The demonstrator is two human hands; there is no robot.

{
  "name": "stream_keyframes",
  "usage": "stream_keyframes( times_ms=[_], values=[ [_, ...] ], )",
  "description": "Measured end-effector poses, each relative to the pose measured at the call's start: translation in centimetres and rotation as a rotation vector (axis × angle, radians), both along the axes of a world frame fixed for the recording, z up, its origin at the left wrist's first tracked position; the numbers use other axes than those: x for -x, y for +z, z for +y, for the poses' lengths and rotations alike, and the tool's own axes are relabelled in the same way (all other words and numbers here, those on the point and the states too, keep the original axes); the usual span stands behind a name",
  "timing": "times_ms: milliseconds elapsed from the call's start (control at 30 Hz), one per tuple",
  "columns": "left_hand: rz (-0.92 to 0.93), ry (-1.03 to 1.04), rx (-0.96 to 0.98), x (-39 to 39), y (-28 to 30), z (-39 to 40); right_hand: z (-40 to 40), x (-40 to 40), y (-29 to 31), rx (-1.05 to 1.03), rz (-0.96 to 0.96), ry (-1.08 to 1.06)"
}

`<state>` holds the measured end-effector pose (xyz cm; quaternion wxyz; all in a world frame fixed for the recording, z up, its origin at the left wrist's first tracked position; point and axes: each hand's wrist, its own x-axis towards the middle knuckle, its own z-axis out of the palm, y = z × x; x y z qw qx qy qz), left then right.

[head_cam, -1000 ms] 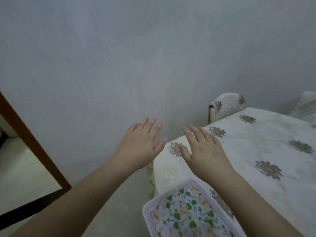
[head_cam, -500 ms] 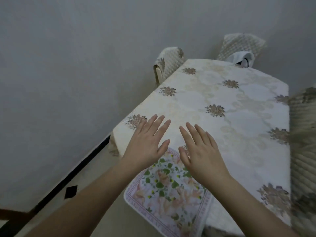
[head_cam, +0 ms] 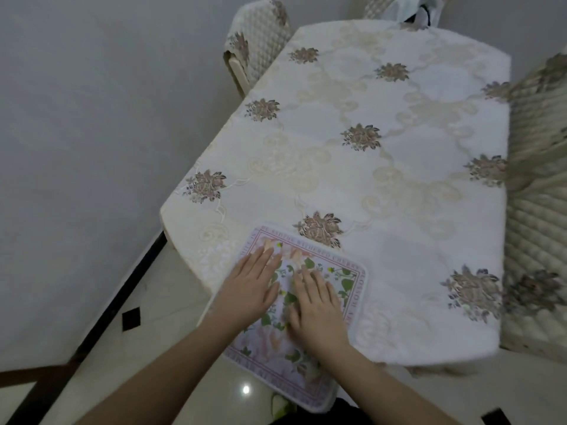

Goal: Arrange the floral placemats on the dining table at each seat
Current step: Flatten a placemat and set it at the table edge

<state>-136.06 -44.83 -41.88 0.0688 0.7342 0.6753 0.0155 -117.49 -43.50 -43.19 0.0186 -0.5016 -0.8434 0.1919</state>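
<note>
Left hand [head_cam: 250, 288], right hand [head_cam: 317, 308] flat on floral placemat [head_cam: 343, 273], table [head_cam: 383, 185] edge.

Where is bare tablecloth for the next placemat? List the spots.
The tablecloth is bare beyond the floral placemat, up to the far chair, and along the right edge by the quilted chair. The near corner is crowded: left hand and right hand press the overhanging placemat.
</note>
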Motion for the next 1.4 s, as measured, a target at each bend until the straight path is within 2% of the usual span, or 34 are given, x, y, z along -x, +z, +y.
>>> stream_keyframes(
  times_ms=[267, 633, 867, 1033, 1167, 1400],
  values=[
    [-0.050, 0.048, 0.052, 1.5, -3.0, -0.7, 0.2, -0.5, -2.3, -0.012, -0.002, -0.030],
    [-0.121, -0.259, 0.046, 4.6, -4.0, -0.2, -2.0, -0.6, -2.6, -0.020, -0.157, -0.328],
    [-0.138, -0.329, 0.075, 7.8, -4.2, 0.0, -5.1, 0.8, -2.5, -0.001, -0.197, -0.420],
    [-0.148, -0.305, 0.109, 9.3, -5.2, -1.0, -5.6, 0.6, -1.9, 0.053, -0.192, -0.434],
    [-0.186, -0.217, 0.129, 9.7, -5.9, -1.9, -6.0, -0.2, -2.0, 0.096, -0.210, -0.371],
    [-0.182, -0.088, 0.238, 9.3, -5.2, -1.8, -6.3, -0.8, -1.9, 0.127, -0.203, -0.419]
  ],
)
